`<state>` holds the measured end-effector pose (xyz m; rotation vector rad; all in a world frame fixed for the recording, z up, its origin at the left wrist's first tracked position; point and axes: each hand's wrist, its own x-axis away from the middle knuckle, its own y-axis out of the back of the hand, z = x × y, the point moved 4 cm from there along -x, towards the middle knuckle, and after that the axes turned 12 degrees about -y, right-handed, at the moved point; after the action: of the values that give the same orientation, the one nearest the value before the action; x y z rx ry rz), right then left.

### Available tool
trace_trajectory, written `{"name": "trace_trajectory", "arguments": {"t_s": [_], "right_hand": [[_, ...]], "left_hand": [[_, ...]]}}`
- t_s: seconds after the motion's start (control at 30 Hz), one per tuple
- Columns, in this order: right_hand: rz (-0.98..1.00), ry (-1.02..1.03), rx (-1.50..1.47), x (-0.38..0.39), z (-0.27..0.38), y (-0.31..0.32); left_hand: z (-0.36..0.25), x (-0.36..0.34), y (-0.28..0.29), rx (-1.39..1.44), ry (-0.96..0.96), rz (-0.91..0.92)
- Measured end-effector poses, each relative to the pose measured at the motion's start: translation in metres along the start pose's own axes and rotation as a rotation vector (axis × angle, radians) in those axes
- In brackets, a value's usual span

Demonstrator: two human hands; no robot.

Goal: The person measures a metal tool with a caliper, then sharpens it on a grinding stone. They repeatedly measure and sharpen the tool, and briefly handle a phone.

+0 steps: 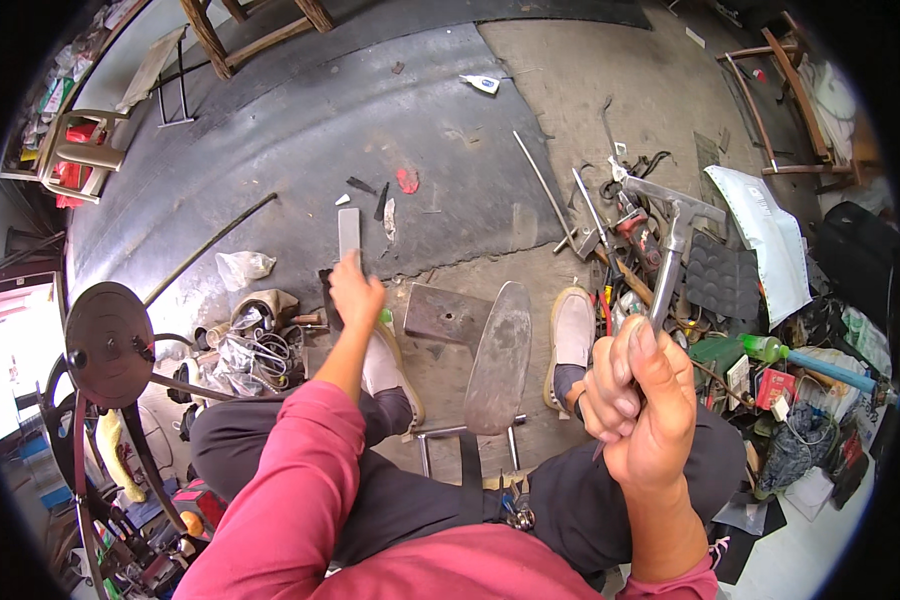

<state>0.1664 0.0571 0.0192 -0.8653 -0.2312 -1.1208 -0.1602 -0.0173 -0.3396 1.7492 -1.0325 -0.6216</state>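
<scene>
My left hand [357, 292] reaches forward past my left shoe, its fingers closed at the near end of a flat grey bar [349, 232] that looks like a sharpening stone. My right hand [638, 400] is raised above my right knee. Its fingers wrap round the metal shaft of a hammer [673, 250], whose head points away from me. A thin dark tip shows below this fist; I cannot tell what it belongs to. Between my feet stands a foot-shaped metal shoe anvil [500, 360]. Beside it lies a dark rectangular block [447, 315] with a hole.
Assorted tools [620, 225] and a white bag [765, 245] crowd the floor at right. At left stand a round metal disc [110, 342] on a frame and a heap of wires [260, 350]. A long rod [210, 250] and a small white bottle [481, 84] lie farther off.
</scene>
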Motion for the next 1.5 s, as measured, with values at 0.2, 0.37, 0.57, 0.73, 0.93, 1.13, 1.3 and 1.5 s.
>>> {"name": "trace_trajectory", "arguments": {"t_s": [0.2, 0.37, 0.57, 0.73, 0.93, 1.13, 1.3, 1.5], "right_hand": [[0.048, 0.012, -0.076, 0.012, 0.009, -0.002], [0.054, 0.030, -0.052, 0.019, 0.013, 0.000], [0.073, 0.063, -0.089, 0.025, 0.019, 0.007], [0.099, 0.052, -0.101, 0.030, 0.021, 0.012], [0.051, -0.002, -0.103, 0.026, 0.018, 0.015], [0.006, 0.007, -0.120, 0.022, 0.018, 0.017], [0.031, 0.001, -0.090, 0.022, 0.016, 0.014], [0.087, -0.007, -0.085, 0.025, 0.015, 0.006]], "left_hand": [[-0.101, 0.094, -0.013, 0.260, -0.741, 0.487], [-0.132, 0.105, -0.048, 0.923, -0.253, 0.630], [-0.153, 0.096, -0.044, 0.818, -0.232, 0.241], [-0.148, 0.062, -0.057, 0.842, 0.328, 0.341], [-0.115, -0.026, -0.081, 0.847, 0.373, 0.414], [-0.121, -0.044, -0.088, 1.148, 0.488, 0.299], [-0.133, -0.021, -0.064, 1.291, 0.567, 0.089], [-0.138, 0.005, -0.060, 1.175, 0.469, 0.196]]}}
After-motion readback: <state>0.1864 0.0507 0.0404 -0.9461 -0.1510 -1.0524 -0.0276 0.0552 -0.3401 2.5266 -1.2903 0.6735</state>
